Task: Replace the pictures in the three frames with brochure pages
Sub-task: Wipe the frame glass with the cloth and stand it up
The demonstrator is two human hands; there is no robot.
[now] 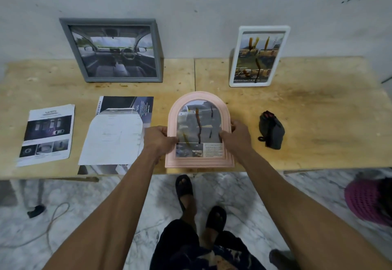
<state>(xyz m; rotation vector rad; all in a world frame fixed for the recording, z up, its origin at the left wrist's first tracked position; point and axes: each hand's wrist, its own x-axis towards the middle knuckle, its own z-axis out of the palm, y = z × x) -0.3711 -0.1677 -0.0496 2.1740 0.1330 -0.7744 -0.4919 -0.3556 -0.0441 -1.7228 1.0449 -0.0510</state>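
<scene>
The left hand and the right hand grip the two sides of the pink arched frame, fingers curled over its rim, thumbs on the glass. The frame is smooth moulded plastic, round-topped, with a brochure page behind its window; it sits at the near edge of the bench, its foot close to the lip. The bench is pale scuffed plywood, stained to the right, set against a grey wall. Left lie a loose sheet and a safety brochure. Right lies a dark pouch, well apart. Against the wall lean a grey frame and a white frame. Below is marbled floor.
</scene>
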